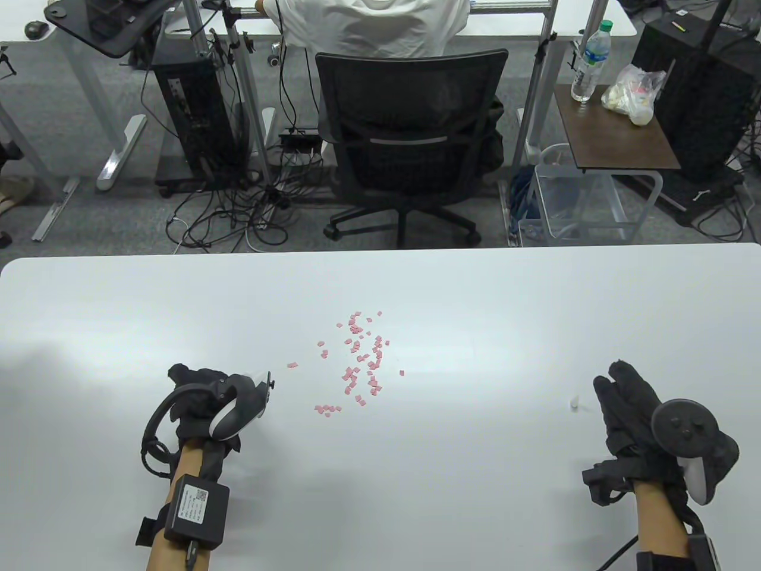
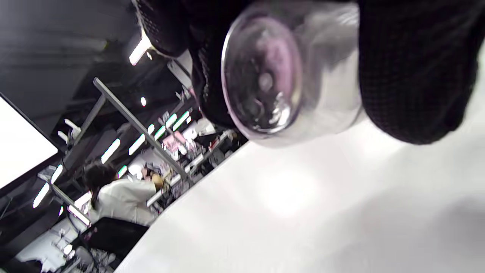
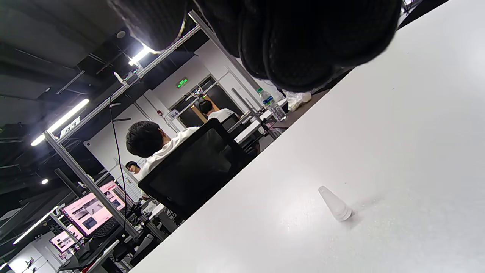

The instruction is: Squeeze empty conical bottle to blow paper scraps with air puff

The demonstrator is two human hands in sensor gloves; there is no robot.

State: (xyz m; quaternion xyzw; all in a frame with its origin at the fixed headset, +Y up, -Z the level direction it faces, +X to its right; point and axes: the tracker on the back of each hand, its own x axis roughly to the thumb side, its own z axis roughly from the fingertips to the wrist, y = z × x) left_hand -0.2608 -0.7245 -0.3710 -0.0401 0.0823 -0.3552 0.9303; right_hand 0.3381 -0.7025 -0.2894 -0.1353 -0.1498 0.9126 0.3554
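Several small pink paper scraps lie scattered on the white table at its middle. My left hand is just left of the scraps and grips the clear conical bottle. In the left wrist view the bottle's round base faces the camera, with gloved fingers on both sides. In the table view the hand and tracker hide the bottle. My right hand rests open on the table at the right, fingers stretched out, holding nothing. A small clear conical cap stands just left of it and also shows in the right wrist view.
The table's far edge runs across the view. Beyond it are a black office chair with a seated person, desks, cables, and a side table with a water bottle.
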